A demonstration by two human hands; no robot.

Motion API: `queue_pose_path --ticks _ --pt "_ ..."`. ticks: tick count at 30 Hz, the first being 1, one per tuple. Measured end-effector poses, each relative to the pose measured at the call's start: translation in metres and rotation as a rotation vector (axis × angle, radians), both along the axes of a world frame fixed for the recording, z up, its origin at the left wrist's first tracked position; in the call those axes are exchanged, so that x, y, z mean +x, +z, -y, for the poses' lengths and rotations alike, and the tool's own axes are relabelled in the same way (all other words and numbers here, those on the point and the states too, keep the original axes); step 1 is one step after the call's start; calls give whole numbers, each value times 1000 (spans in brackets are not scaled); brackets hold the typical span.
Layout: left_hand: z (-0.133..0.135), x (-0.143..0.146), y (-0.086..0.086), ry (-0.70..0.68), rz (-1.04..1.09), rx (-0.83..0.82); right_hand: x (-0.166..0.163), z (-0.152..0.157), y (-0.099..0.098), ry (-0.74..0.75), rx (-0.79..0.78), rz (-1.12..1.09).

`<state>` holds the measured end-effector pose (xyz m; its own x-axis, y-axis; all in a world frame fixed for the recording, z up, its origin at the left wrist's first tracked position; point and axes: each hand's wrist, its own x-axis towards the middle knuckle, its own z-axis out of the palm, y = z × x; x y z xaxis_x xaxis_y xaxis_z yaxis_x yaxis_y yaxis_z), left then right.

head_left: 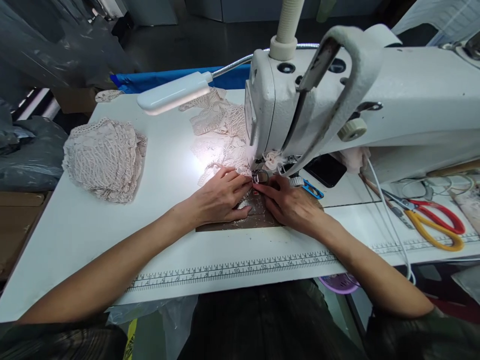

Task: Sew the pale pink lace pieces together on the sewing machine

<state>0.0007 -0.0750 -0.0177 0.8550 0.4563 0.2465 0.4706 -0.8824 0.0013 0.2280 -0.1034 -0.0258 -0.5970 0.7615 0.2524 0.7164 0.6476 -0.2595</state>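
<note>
My left hand [225, 195] lies on the beige lace [228, 142], fingers stretched out toward the needle area and thumb apart. My right hand [290, 202] is on the other side of the presser foot [259, 176], its thumb and forefinger closed at the lace edge; the exact grip is partly hidden. Both sets of fingertips nearly meet in front of the white sewing machine [264, 105]. Beneath the hands is a worn brown plate [234, 222]. Blue-handled snips [313, 189] lie just beyond my right hand.
A stack of lace pieces [105, 160] sits at the left of the white table [168, 240]. A lamp [174, 92] lights the lace. Right of the machine head are a black phone [325, 170] and scissors with red and yellow handles [437, 225]. A printed ruler [232, 270] runs along the front edge.
</note>
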Motion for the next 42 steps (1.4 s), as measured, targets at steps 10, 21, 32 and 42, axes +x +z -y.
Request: queue_pose_path --ticks 10,21,32,42 --pt "-4 -1 -1 34 -11 33 5 -1 0 -63 -166 -42" --pt "-7 -2 -5 32 -3 26 25 -27 2 -163 -531 -497" --pt "-7 -2 -4 81 -20 26 22 -12 5 -213 -394 -348" --pt "-5 -2 -1 155 -63 -53 23 -12 -5 -266 -359 -387"
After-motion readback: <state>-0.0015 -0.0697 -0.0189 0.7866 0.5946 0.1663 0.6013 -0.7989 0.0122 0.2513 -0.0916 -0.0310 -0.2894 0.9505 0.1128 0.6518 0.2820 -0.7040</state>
